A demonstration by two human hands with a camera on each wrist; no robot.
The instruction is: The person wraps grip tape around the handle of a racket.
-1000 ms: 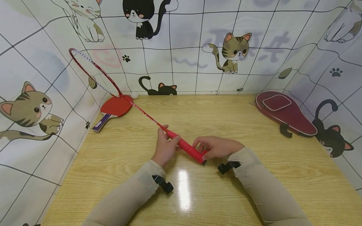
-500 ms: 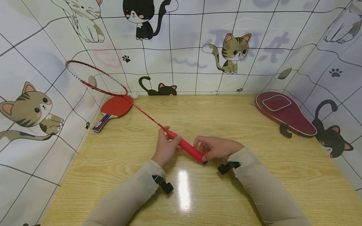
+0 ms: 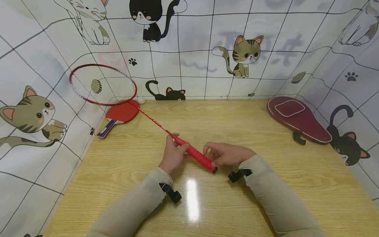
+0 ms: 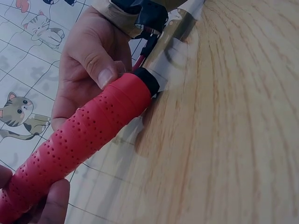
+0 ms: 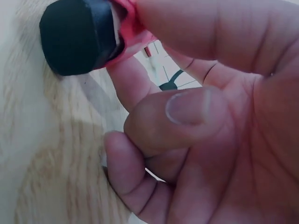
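Observation:
A red badminton racket [image 3: 155,121] slants from the upper left toward the middle of the table. My left hand [image 3: 173,156] holds it at the upper end of the handle, thumb on top. The handle is wrapped in red perforated grip tape [image 4: 79,130]. At its butt end, my right hand [image 3: 229,154] pinches the tape between thumb and index finger, the other fingers curled. Beside the black butt cap [image 5: 67,37], the tape's edge is puckered and lifted in the right wrist view. The racket's oval head faces the camera, above the table's far left corner.
A red table tennis bat [image 3: 122,112] with a purple handle lies at the far left, partly behind the racket. A white ball [image 3: 141,99] sits beside it. A dark red bat case [image 3: 297,118] lies at the far right. Cat-printed cloth walls enclose the table [image 3: 231,121].
The racket has rolled about its shaft, so its head has turned from nearly edge-on to a wide oval. More of the black butt cap shows. Both hands keep almost the same place.

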